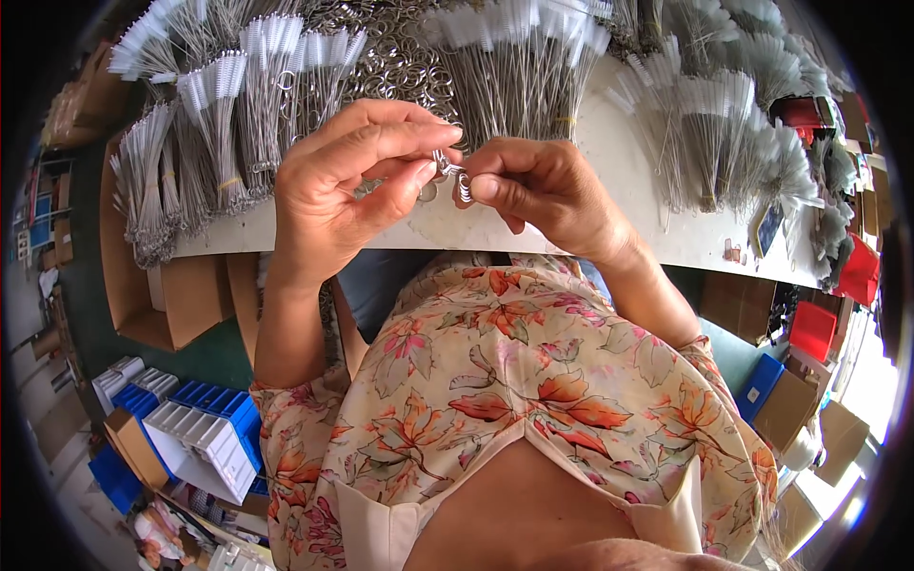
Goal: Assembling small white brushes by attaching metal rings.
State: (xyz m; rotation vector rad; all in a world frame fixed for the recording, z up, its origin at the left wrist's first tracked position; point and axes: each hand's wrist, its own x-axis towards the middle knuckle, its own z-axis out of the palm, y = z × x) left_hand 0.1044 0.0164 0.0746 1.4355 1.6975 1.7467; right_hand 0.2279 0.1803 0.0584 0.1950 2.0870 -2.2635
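Observation:
My left hand [357,176] is raised over the near edge of the table, its thumb and forefinger pinching small shiny metal rings [442,163]. Close beside it, my right hand [550,188] grips a short row of similar rings [465,187] between thumb and curled forefinger. The metal pieces nearly meet between my fingertips; whether they are linked I cannot make out. Behind my hands lies a heap of loose metal rings [405,62]. Bundles of thin wire brushes [519,76] with white bristle tips stand just beyond my right hand.
More brush bundles [224,124] fill the table's left side, and others [714,133] the right. The white table [609,224] ends just in front of me. Below left are an open cardboard box [181,295] and blue and white plastic bins [200,443]. Red containers [812,331] stand right.

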